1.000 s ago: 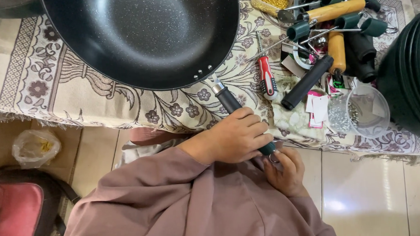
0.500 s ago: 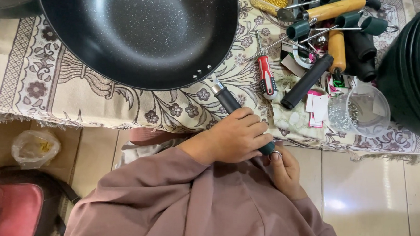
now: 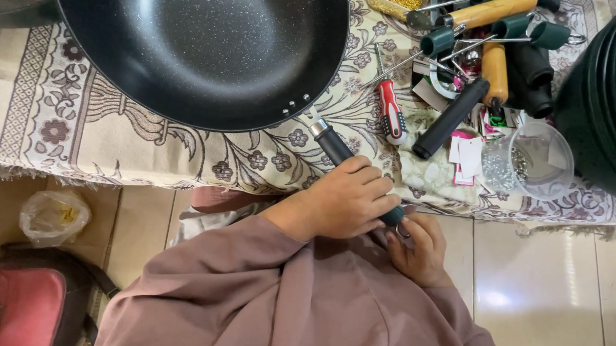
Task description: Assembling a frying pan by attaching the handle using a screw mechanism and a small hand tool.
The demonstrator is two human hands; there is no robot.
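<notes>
A large black speckled pan (image 3: 206, 53) rests on a patterned cloth (image 3: 78, 134), its dark handle (image 3: 336, 145) pointing toward me. My left hand (image 3: 340, 203), in a mauve sleeve, is wrapped around the near part of the handle. My right hand (image 3: 418, 248) sits just below it, fingertips pinched at the handle's end, where a small metal ring shows. The end itself is mostly hidden by my fingers.
A red-handled screwdriver (image 3: 390, 110), a loose black handle (image 3: 451, 118), wooden and green handles (image 3: 495, 9), a clear cup of small metal parts (image 3: 525, 160) and paper tags lie to the right. Stacked black pans (image 3: 606, 98) stand at far right. A pink bag (image 3: 23, 310) sits on the tile floor.
The pan and both hands stay almost where they were; my right fingers have shifted only slightly at the handle's end.
</notes>
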